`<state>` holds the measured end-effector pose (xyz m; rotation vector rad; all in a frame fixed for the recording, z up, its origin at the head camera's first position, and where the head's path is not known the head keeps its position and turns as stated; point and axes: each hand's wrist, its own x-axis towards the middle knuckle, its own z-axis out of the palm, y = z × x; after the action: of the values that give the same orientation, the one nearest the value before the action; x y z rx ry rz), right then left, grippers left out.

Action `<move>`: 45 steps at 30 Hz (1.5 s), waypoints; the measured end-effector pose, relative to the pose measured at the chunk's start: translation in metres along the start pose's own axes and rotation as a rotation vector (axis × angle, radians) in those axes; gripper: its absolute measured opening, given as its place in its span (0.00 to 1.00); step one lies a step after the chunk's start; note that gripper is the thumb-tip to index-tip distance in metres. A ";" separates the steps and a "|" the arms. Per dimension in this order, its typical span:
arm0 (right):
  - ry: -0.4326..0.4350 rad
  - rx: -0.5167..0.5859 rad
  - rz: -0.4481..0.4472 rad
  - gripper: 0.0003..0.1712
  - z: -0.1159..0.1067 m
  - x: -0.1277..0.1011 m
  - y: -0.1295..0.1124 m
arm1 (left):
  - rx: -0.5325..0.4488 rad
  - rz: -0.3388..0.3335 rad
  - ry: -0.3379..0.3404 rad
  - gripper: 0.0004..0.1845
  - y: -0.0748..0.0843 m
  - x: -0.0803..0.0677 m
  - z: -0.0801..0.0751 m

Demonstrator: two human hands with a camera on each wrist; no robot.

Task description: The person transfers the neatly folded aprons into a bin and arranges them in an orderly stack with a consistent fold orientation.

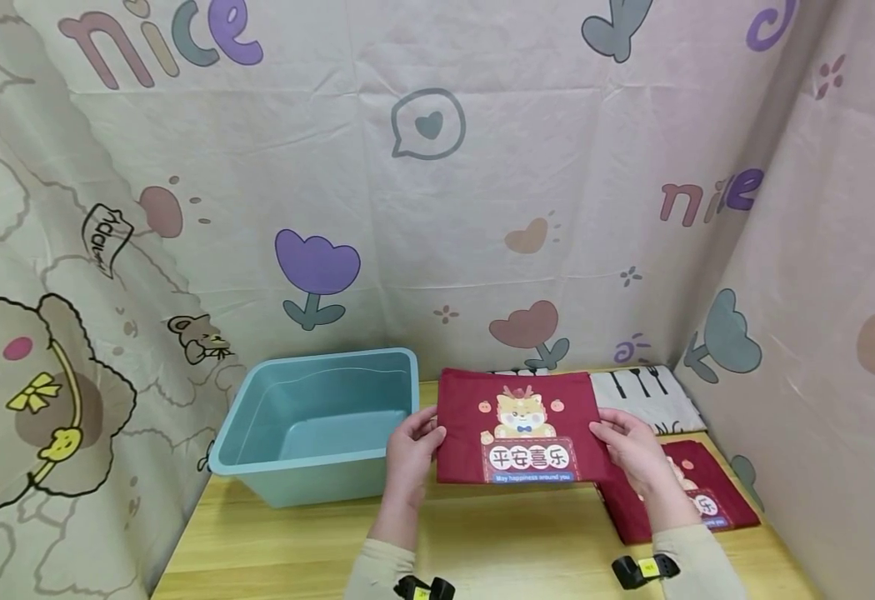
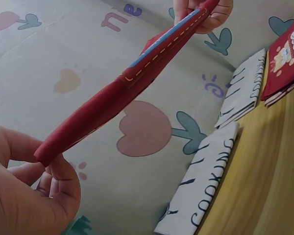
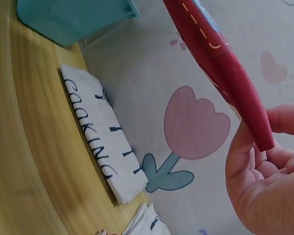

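A folded red cloth (image 1: 518, 427) printed with a cartoon animal and white characters hangs flat above the wooden table (image 1: 482, 550). My left hand (image 1: 411, 446) pinches its left edge, thumb on top. My right hand (image 1: 628, 446) pinches its right edge the same way. In the left wrist view the red cloth (image 2: 132, 88) runs edge-on from my left hand (image 2: 34, 191) up to my right hand (image 2: 206, 12). The right wrist view shows the red cloth (image 3: 220, 63) held by my right hand (image 3: 264, 176). A teal plastic bin (image 1: 321, 425), with nothing inside, stands just left of the cloth.
Another red printed cloth (image 1: 696, 500) lies on the table under my right forearm. A white cloth with black cutlery marks (image 1: 643, 396) lies at the back right. A white cloth lettered COOKING (image 3: 100, 142) lies behind. Patterned curtains wall the table on three sides.
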<state>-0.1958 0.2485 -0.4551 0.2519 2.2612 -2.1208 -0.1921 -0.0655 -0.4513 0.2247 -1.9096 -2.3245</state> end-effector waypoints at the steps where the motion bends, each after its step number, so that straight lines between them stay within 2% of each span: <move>1: -0.002 0.011 -0.001 0.28 0.002 0.000 -0.001 | 0.000 0.003 0.003 0.21 0.000 0.000 -0.002; 12: -0.007 0.043 0.007 0.28 0.019 -0.001 0.000 | 0.026 0.014 0.031 0.20 0.005 0.001 -0.016; 27: -0.055 0.143 -0.035 0.25 0.045 0.007 -0.001 | 0.015 0.021 0.052 0.21 0.016 0.004 -0.042; 41: -0.082 0.187 -0.036 0.23 0.079 0.013 -0.003 | 0.022 0.030 0.114 0.21 0.022 0.008 -0.066; 45: -0.089 0.196 -0.044 0.21 0.090 0.013 -0.004 | 0.017 0.013 0.147 0.21 0.022 0.009 -0.075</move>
<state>-0.2169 0.1601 -0.4590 0.1112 2.0312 -2.3283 -0.1863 -0.1436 -0.4441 0.3718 -1.8563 -2.2167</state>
